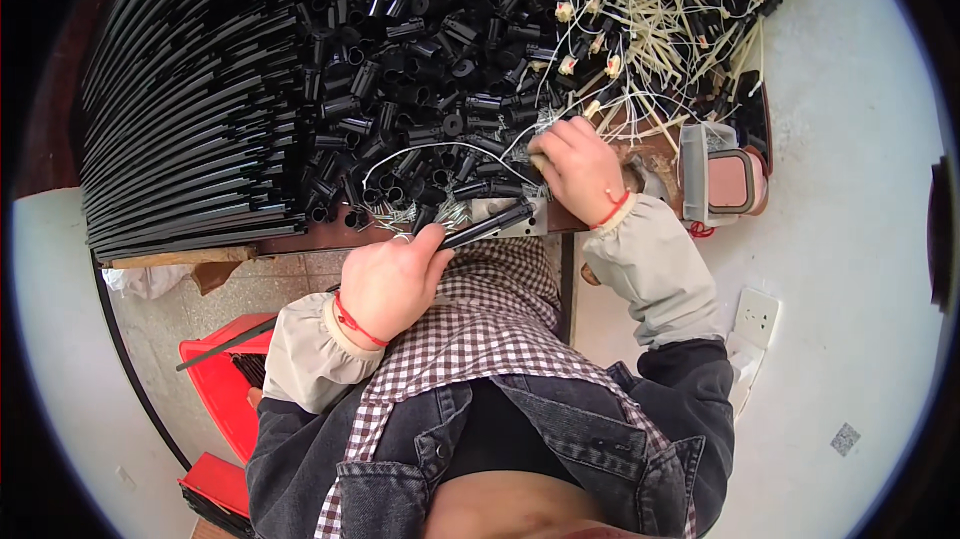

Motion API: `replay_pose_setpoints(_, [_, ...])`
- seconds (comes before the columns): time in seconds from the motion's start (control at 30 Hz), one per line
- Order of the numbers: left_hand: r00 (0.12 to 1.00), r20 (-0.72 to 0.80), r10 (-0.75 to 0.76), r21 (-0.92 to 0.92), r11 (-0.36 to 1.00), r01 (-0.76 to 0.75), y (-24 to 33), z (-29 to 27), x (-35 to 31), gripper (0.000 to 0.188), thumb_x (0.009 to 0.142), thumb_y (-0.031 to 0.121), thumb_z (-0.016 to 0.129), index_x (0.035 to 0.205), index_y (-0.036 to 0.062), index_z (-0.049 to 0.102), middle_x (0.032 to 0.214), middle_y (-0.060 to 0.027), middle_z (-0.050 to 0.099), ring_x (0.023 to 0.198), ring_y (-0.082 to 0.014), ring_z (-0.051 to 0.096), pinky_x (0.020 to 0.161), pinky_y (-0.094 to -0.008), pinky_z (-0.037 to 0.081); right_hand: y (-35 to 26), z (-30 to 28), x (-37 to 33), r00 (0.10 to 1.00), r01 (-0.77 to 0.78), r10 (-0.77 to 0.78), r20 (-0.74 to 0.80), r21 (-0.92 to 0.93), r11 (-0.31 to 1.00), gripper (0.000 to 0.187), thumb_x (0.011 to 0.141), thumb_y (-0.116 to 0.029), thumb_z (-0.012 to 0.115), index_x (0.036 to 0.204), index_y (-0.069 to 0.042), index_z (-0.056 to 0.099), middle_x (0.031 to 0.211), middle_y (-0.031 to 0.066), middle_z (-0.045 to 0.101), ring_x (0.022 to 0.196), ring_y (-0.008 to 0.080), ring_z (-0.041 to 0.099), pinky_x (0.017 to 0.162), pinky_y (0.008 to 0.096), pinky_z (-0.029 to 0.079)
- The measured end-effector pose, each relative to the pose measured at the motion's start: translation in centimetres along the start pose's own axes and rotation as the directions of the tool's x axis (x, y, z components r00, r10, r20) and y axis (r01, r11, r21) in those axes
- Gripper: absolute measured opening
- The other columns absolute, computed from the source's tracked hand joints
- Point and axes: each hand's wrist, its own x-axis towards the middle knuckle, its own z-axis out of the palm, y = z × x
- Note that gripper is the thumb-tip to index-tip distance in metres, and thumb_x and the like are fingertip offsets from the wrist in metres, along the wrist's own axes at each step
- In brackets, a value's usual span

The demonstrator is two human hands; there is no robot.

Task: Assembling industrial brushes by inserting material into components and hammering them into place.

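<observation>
My left hand (395, 274) is closed round a slim black tube (490, 226), whose front end points to the right over the table edge. A dark rod (225, 343) shows on the far side of my left forearm, in line with the tube; my arm hides whether they are one piece. My right hand (580, 167) is pinched on a white cord with a small beige piece at the fingertips. A thin white cord (430, 145) loops left from there over the black parts. Below it, a small metal block (520, 214) sits at the table edge, partly behind the tube.
Long black rods (190, 119) are stacked at the left. Short black plastic sleeves (400, 69) heap up in the middle, with small metal pins (392, 217) in front. White cords with cream ends (665, 29) tangle at the far right. A clear plastic box (692, 174) and red bins (225, 389) stand nearby.
</observation>
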Motion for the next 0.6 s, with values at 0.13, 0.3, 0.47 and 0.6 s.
replay_pose_setpoints(0.13, [0.999, -0.031, -0.011, 0.015, 1.000, 0.012, -0.1, 0.3, 0.0, 0.013, 0.081, 0.023, 0.061, 0.088, 0.0134, 0.056, 0.060, -0.0065, 0.061, 0.047, -0.0286, 0.056, 0.043, -0.0348, 0.043, -0.2, -1.2, 0.2, 0.998, 0.017, -0.016, -0.054, 0.012, 1.000, 0.016, 0.074, -0.006, 0.065, 0.089, -0.008, 0.063, 0.082, 0.0019, 0.056, 0.072, 0.0177, 0.050, 0.064, 0.0270, 0.043])
replay_pose_setpoints(0.3, [0.999, -0.038, -0.002, 0.036, 0.999, 0.003, 0.0, 0.2, -0.2, 0.013, 0.081, 0.023, 0.061, 0.087, 0.0134, 0.055, 0.060, -0.0063, 0.061, 0.047, -0.0284, 0.056, 0.043, -0.0349, 0.042, -1.6, -2.3, -1.9, 0.996, -0.093, 0.093, -0.015, 0.017, 0.996, 0.014, 0.074, -0.006, 0.064, 0.087, -0.007, 0.059, 0.083, 0.0027, 0.056, 0.069, 0.0189, 0.051, 0.063, 0.0276, 0.043])
replay_pose_setpoints(0.47, [1.000, -0.013, -0.003, 0.064, 0.998, 0.004, 0.2, 0.0, 0.0, 0.013, 0.082, 0.022, 0.060, 0.090, 0.0131, 0.056, 0.062, -0.0072, 0.061, 0.048, -0.0289, 0.056, 0.044, -0.0356, 0.043, -3.3, -2.8, -3.0, 0.992, -0.079, 0.083, 0.100, -0.037, 0.996, 0.015, 0.074, -0.003, 0.062, 0.088, -0.005, 0.057, 0.084, 0.0039, 0.057, 0.066, 0.0197, 0.051, 0.062, 0.0274, 0.043])
replay_pose_setpoints(0.6, [1.000, -0.014, -0.004, 0.083, 0.997, 0.005, 0.4, 0.0, -0.1, 0.013, 0.082, 0.022, 0.060, 0.090, 0.0130, 0.056, 0.062, -0.0071, 0.061, 0.048, -0.0288, 0.056, 0.044, -0.0355, 0.043, -3.9, -3.1, -2.8, 0.992, -0.031, 0.023, 0.124, 0.063, 0.998, 0.016, 0.075, -0.001, 0.060, 0.090, -0.004, 0.057, 0.085, 0.0051, 0.058, 0.065, 0.0197, 0.051, 0.062, 0.0267, 0.043])
